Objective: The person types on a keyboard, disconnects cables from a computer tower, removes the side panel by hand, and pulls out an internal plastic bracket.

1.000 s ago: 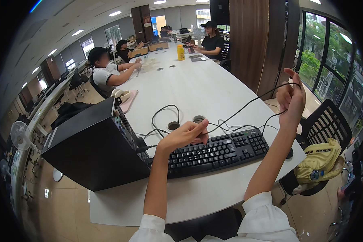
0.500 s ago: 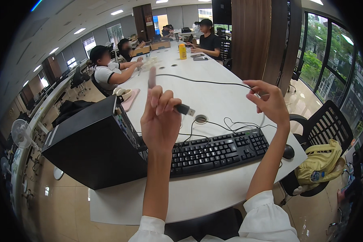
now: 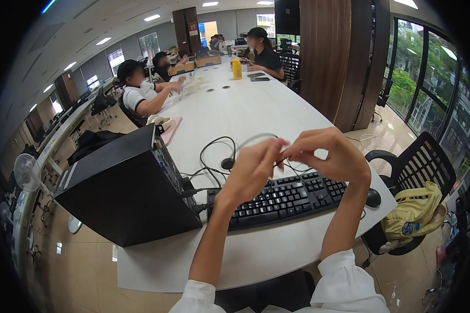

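My left hand (image 3: 256, 169) and my right hand (image 3: 331, 156) meet above the keyboard, fingertips almost touching. Both are closed in a pinch on a thin black USB cable (image 3: 281, 160), a short piece of which shows between them. The cable's plug is hidden now. Beneath my hands lies the black keyboard (image 3: 292, 197), its left part covered by my left hand and wrist. To the left stands a black computer tower (image 3: 125, 193), with black plugs (image 3: 197, 207) in the side facing my left forearm. Loose black cable loops (image 3: 214, 140) lie between tower and hands.
A black mouse (image 3: 373, 197) lies right of the keyboard. Farther along the white table (image 3: 203, 112) are a pink pad (image 3: 172, 130), a yellow bottle (image 3: 237, 70) and phones (image 3: 259, 79). Several people sit around it. A chair (image 3: 423, 167) holds a yellow bag (image 3: 415, 211).
My hands have come together and lower, from wide apart with the cable stretched between them. The USB plug, visible at my left hand before, is now hidden.
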`<control>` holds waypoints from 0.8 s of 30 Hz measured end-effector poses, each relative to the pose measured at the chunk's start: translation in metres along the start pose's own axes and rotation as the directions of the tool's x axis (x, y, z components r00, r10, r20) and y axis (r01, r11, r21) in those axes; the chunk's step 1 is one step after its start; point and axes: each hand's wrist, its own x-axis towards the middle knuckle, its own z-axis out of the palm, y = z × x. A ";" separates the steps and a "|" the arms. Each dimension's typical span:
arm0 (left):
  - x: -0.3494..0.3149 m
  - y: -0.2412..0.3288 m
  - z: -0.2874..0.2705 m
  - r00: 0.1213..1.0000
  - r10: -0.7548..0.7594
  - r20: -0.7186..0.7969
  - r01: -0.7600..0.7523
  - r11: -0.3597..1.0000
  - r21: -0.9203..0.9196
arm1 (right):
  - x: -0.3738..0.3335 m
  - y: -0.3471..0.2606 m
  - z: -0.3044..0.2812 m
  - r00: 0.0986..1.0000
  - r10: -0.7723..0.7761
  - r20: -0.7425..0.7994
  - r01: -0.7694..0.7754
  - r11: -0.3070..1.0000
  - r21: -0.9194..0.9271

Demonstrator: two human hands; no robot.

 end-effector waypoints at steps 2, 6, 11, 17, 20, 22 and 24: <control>-0.002 0.003 0.004 0.978 -0.131 0.165 0.138 0.990 -0.032 | -0.001 0.003 -0.002 0.998 -0.023 -0.064 0.018 0.997 -0.073; -0.004 0.005 0.006 0.929 -0.152 0.339 0.222 0.958 -0.181 | -0.003 0.007 -0.009 0.985 0.032 -0.171 -0.053 0.992 -0.116; 0.001 -0.001 -0.008 0.932 0.263 0.250 0.113 0.443 -0.889 | 0.005 0.015 -0.001 0.927 0.029 -0.375 -0.046 0.998 -0.034; -0.002 -0.002 -0.023 0.973 0.200 -0.117 -0.056 -0.288 -0.956 | 0.007 0.024 0.002 0.938 0.346 -0.030 -0.347 0.938 -0.015; -0.003 0.001 -0.026 0.971 0.127 -0.200 -0.159 -0.279 -0.947 | 0.010 0.029 0.006 0.877 0.455 0.156 -0.444 0.890 -0.102; -0.002 0.002 -0.024 0.958 0.109 -0.265 -0.250 -0.135 -0.959 | 0.013 0.029 0.013 0.865 0.425 0.267 -0.400 0.905 -0.144; 0.001 0.002 -0.017 0.936 0.078 -0.343 -0.350 0.113 -0.930 | 0.015 0.026 0.020 0.822 0.414 0.391 -0.354 0.909 -0.218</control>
